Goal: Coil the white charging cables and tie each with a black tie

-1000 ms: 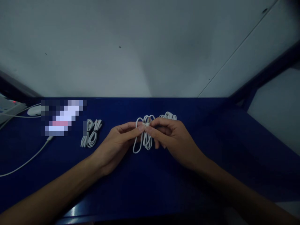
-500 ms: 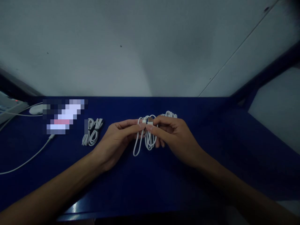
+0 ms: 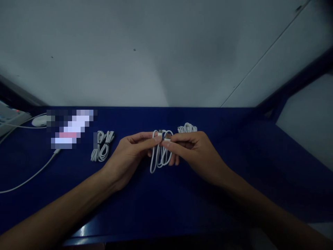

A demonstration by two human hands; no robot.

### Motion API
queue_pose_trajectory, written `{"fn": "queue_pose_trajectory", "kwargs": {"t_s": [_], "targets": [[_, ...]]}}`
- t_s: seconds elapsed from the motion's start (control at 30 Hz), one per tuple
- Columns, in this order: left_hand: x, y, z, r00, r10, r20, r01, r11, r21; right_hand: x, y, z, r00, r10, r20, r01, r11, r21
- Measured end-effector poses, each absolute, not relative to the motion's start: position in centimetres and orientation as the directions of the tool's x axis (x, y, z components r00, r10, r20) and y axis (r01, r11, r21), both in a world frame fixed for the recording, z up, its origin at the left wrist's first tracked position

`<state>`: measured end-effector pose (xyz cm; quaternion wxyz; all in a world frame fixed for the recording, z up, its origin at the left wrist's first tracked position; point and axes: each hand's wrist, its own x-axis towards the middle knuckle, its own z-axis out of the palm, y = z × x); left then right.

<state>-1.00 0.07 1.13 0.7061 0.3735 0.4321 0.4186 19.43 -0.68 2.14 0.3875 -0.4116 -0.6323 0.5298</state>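
A white USB cable, looped into a loose coil, is held between my two hands above the blue table. My left hand pinches it near a small white plug with a metal tip. With thumb and index finger, my right hand grips the wider USB plug, its metal end pointing away from me. Both plugs sit side by side, and the loops hang below them. Some fingers of each hand are hidden behind the coil.
Two bundled white cables lie left of my hands, and another coiled bundle lies just beyond my right hand. Farther left are a blurred-out lit screen with a cord, a white rounded object and a power strip. A pale wall rises behind.
My right hand has shifted slightly, and the USB plug now tilts and sits a little lower. The hanging loops have moved closer together. My left hand stays nearly in place.
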Motion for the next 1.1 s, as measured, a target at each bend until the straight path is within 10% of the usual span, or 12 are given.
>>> {"fn": "queue_pose_trajectory", "kwargs": {"t_s": [1.1], "targets": [[-1.01,0.1,0.95,0.375,0.876,-0.303,-0.248,0.41,0.878,19.44,-0.97,2.12,-0.342,0.939,0.034,0.204,0.11,-0.973]]}}
